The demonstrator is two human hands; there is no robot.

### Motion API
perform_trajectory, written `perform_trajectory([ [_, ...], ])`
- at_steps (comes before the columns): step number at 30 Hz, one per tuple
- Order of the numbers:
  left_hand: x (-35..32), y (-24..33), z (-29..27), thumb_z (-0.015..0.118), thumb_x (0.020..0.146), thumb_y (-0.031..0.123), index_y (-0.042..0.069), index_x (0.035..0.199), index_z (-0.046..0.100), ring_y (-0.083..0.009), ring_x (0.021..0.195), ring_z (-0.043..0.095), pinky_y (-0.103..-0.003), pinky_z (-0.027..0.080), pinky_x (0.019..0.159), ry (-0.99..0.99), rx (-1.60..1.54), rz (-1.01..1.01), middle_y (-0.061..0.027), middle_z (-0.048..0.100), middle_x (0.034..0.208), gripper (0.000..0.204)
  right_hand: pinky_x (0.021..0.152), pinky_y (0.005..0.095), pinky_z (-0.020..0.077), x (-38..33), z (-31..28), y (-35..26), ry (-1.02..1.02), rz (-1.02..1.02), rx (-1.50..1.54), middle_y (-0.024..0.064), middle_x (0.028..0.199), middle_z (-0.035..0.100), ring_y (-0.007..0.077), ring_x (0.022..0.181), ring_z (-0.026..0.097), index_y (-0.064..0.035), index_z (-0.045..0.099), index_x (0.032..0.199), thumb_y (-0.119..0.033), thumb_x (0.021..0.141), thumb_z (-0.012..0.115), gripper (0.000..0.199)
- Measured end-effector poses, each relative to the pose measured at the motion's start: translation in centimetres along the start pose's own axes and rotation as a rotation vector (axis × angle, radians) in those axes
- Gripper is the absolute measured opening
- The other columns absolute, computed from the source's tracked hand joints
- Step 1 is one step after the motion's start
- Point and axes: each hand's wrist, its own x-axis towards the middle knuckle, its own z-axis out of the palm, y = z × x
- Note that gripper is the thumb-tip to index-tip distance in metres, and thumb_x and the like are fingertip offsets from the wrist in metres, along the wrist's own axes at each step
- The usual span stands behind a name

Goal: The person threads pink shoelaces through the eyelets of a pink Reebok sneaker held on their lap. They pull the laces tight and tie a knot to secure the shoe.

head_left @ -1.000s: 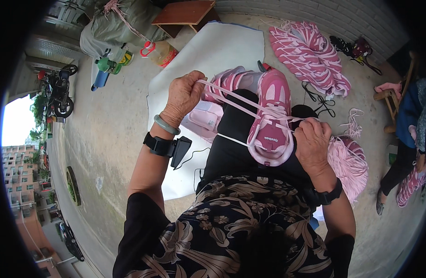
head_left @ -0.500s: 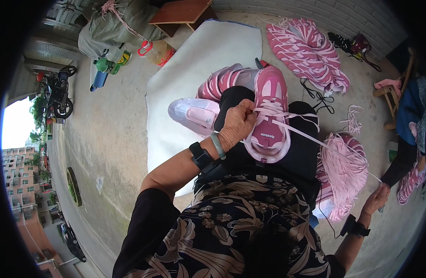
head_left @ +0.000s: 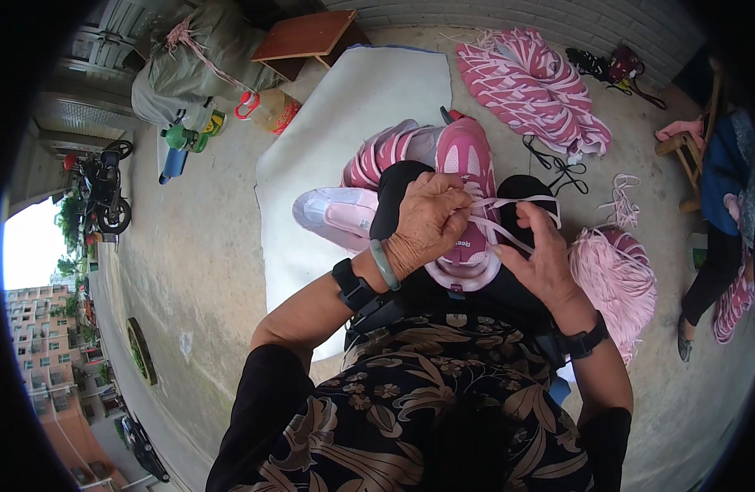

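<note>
Well — the left hand (head_left: 433,215) partly hides the pink shoe (head_left: 466,149).

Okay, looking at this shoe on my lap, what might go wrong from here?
The loose pink lace near your open right hand might twist or tangle. The pink shoe rests on your lap, so a hard tug could shift it. The pale lace bundle to the right might snag stray ends.

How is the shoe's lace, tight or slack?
Slack near the right hand, where the lace bends loosely off the shoe; under the left hand, cannot tell.
</note>
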Motion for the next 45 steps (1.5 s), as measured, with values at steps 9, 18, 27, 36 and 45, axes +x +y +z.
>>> perform_trajectory([
  [9, 0.4, 0.3, 3.4, 0.064, 0.067, 0.011, 0.007, 0.078, 0.067, -0.0297, 0.104, 0.048, -0.042, 0.036, 0.087, -0.002, 0.151, -0.037, -0.0091, 0.055, 0.11, 0.012, 0.079, 0.0365, 0.0485, 1.4, 4.1, 0.8, 0.023, -0.009, -0.066, 0.0206, 0.099, 0.058, 0.0375, 0.091, 0.057, 0.0024, 0.049, 0.11, -0.004, 0.07, 0.059, 0.041],
  [18, 0.2, 1.0, 4.2, 0.064, 0.063, 0.011, 0.005, 0.078, 0.064, -0.0299, 0.109, 0.046, -0.043, 0.036, 0.088, -0.052, 0.259, -0.048, -0.0111, 0.051, 0.119, 0.016, 0.084, 0.0239, 0.0424, 0.3, 4.5, 3.0, -0.029, 0.279, 0.605, 0.0074, 0.104, 0.062, 0.0124, 0.095, 0.056, 0.001, 0.056, 0.114, 0.008, 0.079, 0.049, 0.037],
  [27, 1.3, 1.1, 4.4, 0.063, 0.055, 0.011, -0.001, 0.076, 0.062, -0.0317, 0.113, 0.042, -0.046, 0.032, 0.093, -0.099, 0.381, 0.14, -0.0153, 0.048, 0.116, 0.024, 0.073, 0.028, 0.0486, 0.1, 3.5, 2.1, -0.01, 0.2, 0.516, 0.0126, 0.097, 0.063, 0.0168, 0.086, 0.06, 0.0015, 0.047, 0.118, -0.001, 0.076, 0.059, 0.044],
  [36, -7.7, -5.1, -7.1, 0.054, 0.067, 0.001, 0.0, 0.075, 0.053, -0.0371, 0.113, 0.042, -0.046, 0.032, 0.093, -0.044, 0.522, -0.153, -0.017, 0.047, 0.119, 0.008, 0.062, 0.0282, 0.0499, 0.1, 1.6, 1.1, 0.048, 0.694, 0.831, 0.0125, 0.096, 0.061, 0.0165, 0.08, 0.059, 0.0017, 0.03, 0.129, -0.017, 0.08, 0.064, 0.062],
  [45, -23.1, -16.3, -14.4, 0.053, 0.076, 0.013, 0.007, 0.083, 0.061, -0.0276, 0.104, 0.048, -0.046, 0.038, 0.086, -0.408, 0.953, -1.036, -0.0066, 0.054, 0.104, 0.013, 0.071, 0.0216, 0.0422, 2.7, 4.7, 2.4, 0.022, 0.573, 0.757, 0.0034, 0.09, 0.055, 0.0103, 0.078, 0.053, -0.0041, 0.046, 0.119, -0.006, 0.076, 0.062, 0.046],
])
